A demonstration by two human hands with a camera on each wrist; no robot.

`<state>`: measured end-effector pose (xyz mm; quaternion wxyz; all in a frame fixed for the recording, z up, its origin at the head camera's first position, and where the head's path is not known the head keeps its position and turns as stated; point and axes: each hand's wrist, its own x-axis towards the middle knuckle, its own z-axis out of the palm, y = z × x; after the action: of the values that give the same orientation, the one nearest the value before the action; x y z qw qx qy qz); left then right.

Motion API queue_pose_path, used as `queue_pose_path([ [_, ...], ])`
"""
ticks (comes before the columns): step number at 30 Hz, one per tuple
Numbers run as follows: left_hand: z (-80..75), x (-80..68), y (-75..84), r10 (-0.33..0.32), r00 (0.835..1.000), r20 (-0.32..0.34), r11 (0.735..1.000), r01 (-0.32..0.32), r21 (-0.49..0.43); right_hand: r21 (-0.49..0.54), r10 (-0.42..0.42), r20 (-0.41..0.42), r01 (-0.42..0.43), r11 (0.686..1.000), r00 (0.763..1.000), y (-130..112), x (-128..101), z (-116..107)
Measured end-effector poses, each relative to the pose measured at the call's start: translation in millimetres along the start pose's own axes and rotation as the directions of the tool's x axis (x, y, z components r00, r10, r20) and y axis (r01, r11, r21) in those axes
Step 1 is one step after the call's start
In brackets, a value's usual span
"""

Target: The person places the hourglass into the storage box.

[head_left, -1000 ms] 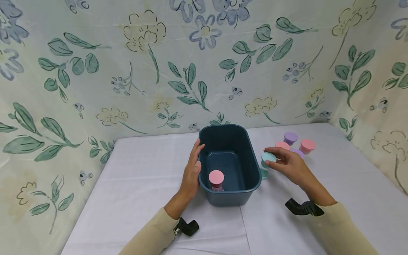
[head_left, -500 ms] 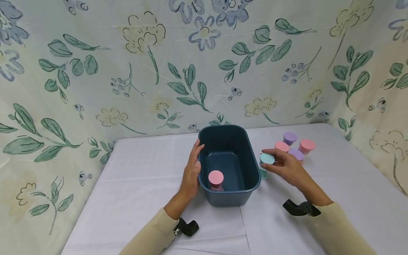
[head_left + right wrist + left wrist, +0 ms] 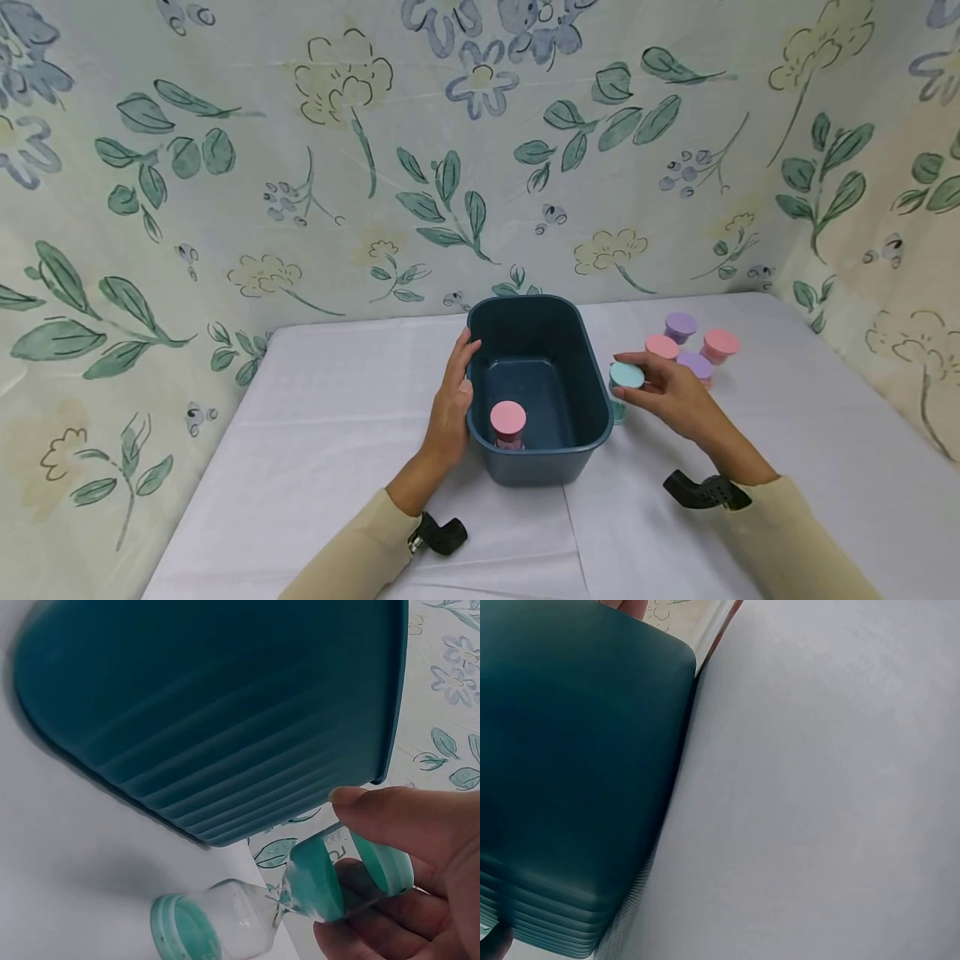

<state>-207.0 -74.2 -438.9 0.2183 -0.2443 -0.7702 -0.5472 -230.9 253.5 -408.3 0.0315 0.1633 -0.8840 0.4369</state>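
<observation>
— Head view first?
— Left hand (image 3: 448,408) flat against the left wall of the dark teal bin (image 3: 592,392), fingers straight, thumb up at the rim; grip released, pressing only. Right hand (image 3: 671,396) pinching the top cap of a teal hourglass (image 3: 626,377), just beside the bin's right wall. Inside the bin, a pink-capped hourglass (image 3: 508,422) standing upright near the front wall. Behind the right hand, four more on the white bench (image 3: 337,400): two pink caps (image 3: 722,343), two purple caps (image 3: 681,323) (bunched close together).
— Left wrist view?
— Mostly the bin's outer wall (image 3: 577,772), ribbed near its base, sitting on the bench cloth (image 3: 825,810). Only a fingertip sliver at the top edge (too little to judge more).
— Right wrist view?
— Fingers (image 3: 397,817) and thumb closed round the hourglass's upper cap (image 3: 330,874); clear glass body and lower teal cap (image 3: 176,930) in plain sight below, tilted in this view. Bin wall (image 3: 225,720) close alongside, not touching the glass as far as visible.
</observation>
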Motion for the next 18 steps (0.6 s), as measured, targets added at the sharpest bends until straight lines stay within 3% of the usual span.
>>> queue_pose_path([
  [10,2.5,-3.1,1.4,-0.021,1.000,0.003,1.000,0.021,0.001,-0.019,-0.013,-0.021,0.012,1.000,1.000,0.2,-3.1,2.4],
  [18,2.6,-3.9,-1.7,0.005,1.000,0.003,1.000,-0.005,-0.004,-0.049,-0.013,-0.037,0.011,0.999,0.999,-4.5,-4.5,1.7],
])
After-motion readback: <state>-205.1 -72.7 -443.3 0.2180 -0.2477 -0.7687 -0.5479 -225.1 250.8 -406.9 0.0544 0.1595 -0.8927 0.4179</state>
